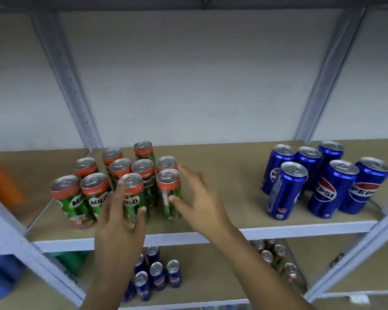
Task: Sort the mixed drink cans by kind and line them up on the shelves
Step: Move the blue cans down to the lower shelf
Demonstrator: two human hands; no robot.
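Several green and red Milo cans (pixel 76 198) stand clustered on the left of the brown shelf (pixel 229 198). Several blue Pepsi cans (pixel 327 189) stand grouped on its right. My left hand (pixel 119 222) spreads its fingers loosely around a front Milo can (pixel 133 195), index finger by the can's rim, thumb low on its right side. My right hand (pixel 199 200) is open beside the rightmost front Milo can (pixel 169 193), thumb tip touching its side. Neither hand has a can lifted.
On the lower shelf (pixel 211 283) stand more blue Pepsi cans (pixel 157 274) and, further right, several red-topped cans (pixel 273 253). Grey metal uprights (pixel 74 104) frame the bay. An orange object (pixel 0 175) sits at the far left. Bare shelf separates the Milo and Pepsi groups.
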